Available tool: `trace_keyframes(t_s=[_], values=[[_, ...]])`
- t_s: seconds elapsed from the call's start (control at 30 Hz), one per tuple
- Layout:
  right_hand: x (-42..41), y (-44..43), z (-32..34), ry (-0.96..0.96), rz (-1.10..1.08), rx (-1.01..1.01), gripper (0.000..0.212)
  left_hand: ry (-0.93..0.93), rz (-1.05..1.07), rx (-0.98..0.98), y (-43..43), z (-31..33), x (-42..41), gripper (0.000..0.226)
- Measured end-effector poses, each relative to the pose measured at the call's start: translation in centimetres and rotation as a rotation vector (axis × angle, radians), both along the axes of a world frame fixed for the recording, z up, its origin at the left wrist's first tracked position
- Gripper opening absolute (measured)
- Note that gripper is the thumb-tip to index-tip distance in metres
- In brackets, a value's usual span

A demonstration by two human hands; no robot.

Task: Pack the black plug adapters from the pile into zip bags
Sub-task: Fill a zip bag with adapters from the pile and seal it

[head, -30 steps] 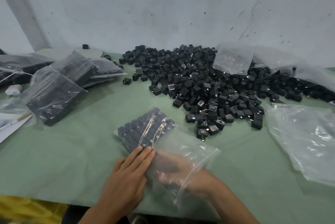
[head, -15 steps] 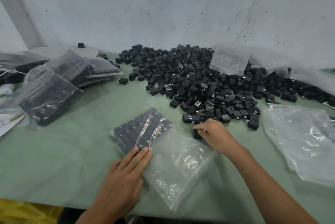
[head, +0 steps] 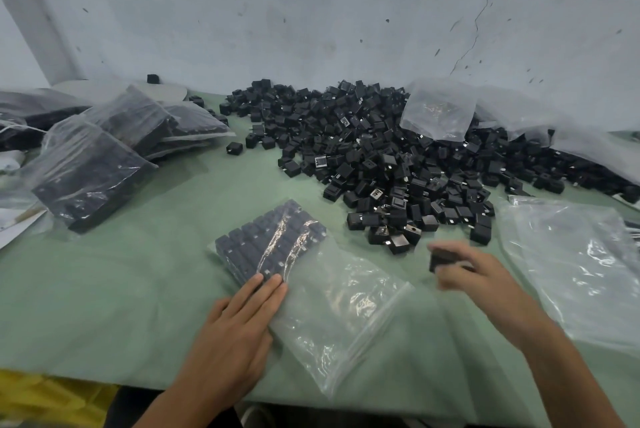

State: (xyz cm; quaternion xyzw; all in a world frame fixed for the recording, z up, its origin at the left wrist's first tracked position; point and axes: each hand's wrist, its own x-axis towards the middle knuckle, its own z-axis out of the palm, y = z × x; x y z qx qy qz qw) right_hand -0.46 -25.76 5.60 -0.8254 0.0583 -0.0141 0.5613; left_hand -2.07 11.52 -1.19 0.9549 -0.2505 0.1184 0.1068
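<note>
An adapter [head: 441,259] has been drawn from the pile [head: 381,157], gripped in the right hand [head: 474,275] toward the bench's [head: 121,271] front edge, ready for the zip bag [head: 339,306] pressed down by the flat, open left hand [head: 235,327].

Bare table [head: 121,289] left of zip bag [head: 339,316]

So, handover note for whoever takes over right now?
The left hand lies flat, pressing the zip bag beside its packed adapters.
The right hand holds one black adapter, blurred, between the pile and the bag.
Done: this bag is partly filled, and filled bags are stacked at the left.
Left: insert this adapter, fill and seal the bag, then work through the large pile. Empty bags lie at the right.
</note>
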Motion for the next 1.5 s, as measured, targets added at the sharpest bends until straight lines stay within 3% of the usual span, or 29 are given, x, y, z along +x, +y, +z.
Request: trace_keyframes(t_s=[0.07,0.17,0.37,0.43,0.57,0.7,0.77,0.87,1.03,1.23,1.3,1.4,1.43,1.5], values=[[-3.8,-0.4,0.2,0.130,0.166,0.202,0.038,0.002,0.003,0.000,0.0,-0.1,0.1,0.063],[-7.2,1.8,-1.0,0.355,0.427,0.181,0.043,0.003,0.009,-0.003,0.0,-0.2,0.2,0.062],[-4.5,11.8,-3.1,0.219,0.225,0.319,0.032,0.009,0.010,0.005,0.0,-0.3,-0.1,0.063],[-2.4,14.4,-3.4,0.142,0.162,0.263,0.026,0.021,0.006,0.007,0.1,-0.2,0.0,0.064],[1.2,18.2,-4.1,0.046,0.096,-0.089,0.011,0.031,0.004,0.018,0.0,-0.1,0.0,0.066],[2.0,19.6,-5.1,-0.118,0.064,-0.027,0.018,0.037,0.006,0.022,0.1,0.1,-0.1,0.066],[2.1,19.6,-5.3,-0.068,0.099,0.004,0.024,0.038,0.009,0.022,0.1,0.1,-0.1,0.066],[2.5,19.3,-5.6,-0.021,0.160,-0.134,0.035,0.027,0.008,0.028,0.0,0.2,-0.2,0.064],[2.9,19.4,-5.6,-0.038,0.192,-0.246,0.036,0.009,0.005,0.013,0.0,0.5,-0.4,0.061],[2.5,19.9,-6.7,-0.091,0.070,-0.087,0.011,0.002,0.019,-0.137,-0.2,1.1,0.5,0.055],[2.5,19.8,-6.5,-0.073,0.071,-0.085,0.012,0.005,0.029,-0.128,-0.7,1.5,1.3,0.056],[2.5,19.5,-6.3,0.001,0.069,-0.191,0.019,0.001,0.007,-0.043,-1.5,1.5,1.8,0.056],[2.7,20.3,-6.5,-0.009,-0.035,-0.316,0.019,0.010,0.001,-0.028,-1.6,1.5,1.8,0.055],[2.3,22.3,-5.7,0.175,0.117,-0.357,0.034,0.023,-0.001,-0.028,-1.5,1.4,1.8,0.055]])
